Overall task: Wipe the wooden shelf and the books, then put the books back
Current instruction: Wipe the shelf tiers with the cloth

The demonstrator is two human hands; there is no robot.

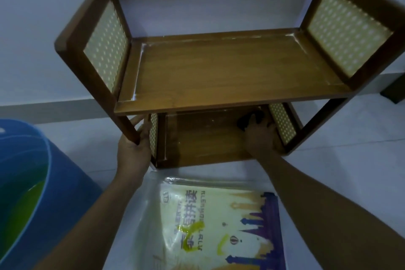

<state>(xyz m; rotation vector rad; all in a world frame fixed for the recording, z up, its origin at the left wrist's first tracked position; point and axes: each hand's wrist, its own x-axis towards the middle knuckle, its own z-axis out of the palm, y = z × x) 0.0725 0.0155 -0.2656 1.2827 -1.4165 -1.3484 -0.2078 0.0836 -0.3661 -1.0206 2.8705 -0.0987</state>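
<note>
A two-tier wooden shelf (230, 68) with cane-patterned side panels stands on the pale floor against the wall; both tiers hold no books. My left hand (133, 144) grips its front left leg just under the upper board. My right hand (259, 136) reaches into the lower tier and presses a dark cloth (249, 118) onto the lower board near its right end. A large book (221, 223) in a clear plastic sleeve, with a yellow and purple cover, lies flat on the floor in front of the shelf, between my forearms.
A blue plastic bucket (50, 182) with a green inside stands at the left, close to my left forearm. A dark furniture foot (394, 90) shows at the right edge by the wall.
</note>
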